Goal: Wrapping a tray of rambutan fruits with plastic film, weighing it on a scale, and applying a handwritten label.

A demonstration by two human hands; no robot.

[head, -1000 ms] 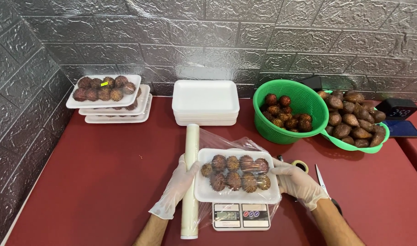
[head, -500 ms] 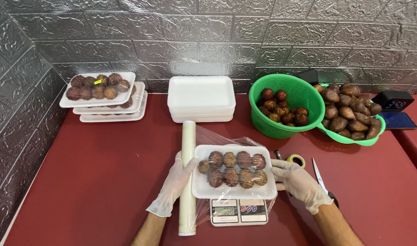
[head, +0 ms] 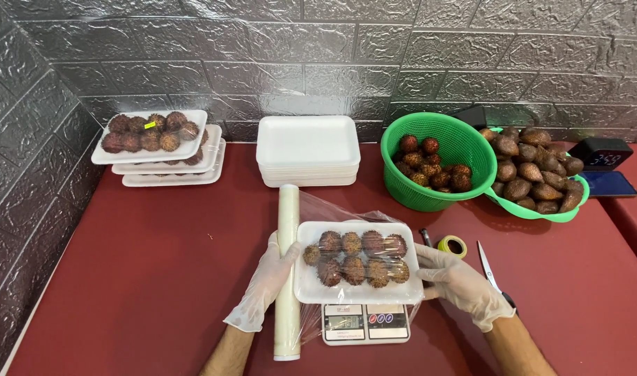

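The white foam tray of rambutans [head: 358,263] sits on top of a small digital scale [head: 365,323], whose display end sticks out from under the tray's near edge. The tray's long axis runs left to right across the person's front, and it lies squarely between the two gloved hands.

The right hand [head: 461,284] cups the tray's right edge, fingers spread flat along its side. The left hand [head: 266,282] is wrapped around the roll of cling film [head: 288,268], which lies just left of the tray, touching or nearly touching it. The roll's long axis runs toward and away from the person, at right angles to the tray's. A clear sheet of film [head: 346,212] is drawn from the roll rightward, under and behind the tray.

Right of the tray, near the right hand, lie a small roll of yellow tape [head: 452,245] and a pair of scissors [head: 490,268]. Behind the tray stands a stack of empty foam trays [head: 307,150]. Behind and to its right are a green basket of rambutans [head: 438,160] and a second green basket of brown snake fruit [head: 534,174]. Far behind and to the left, filled trays [head: 162,143] are stacked by the wall.
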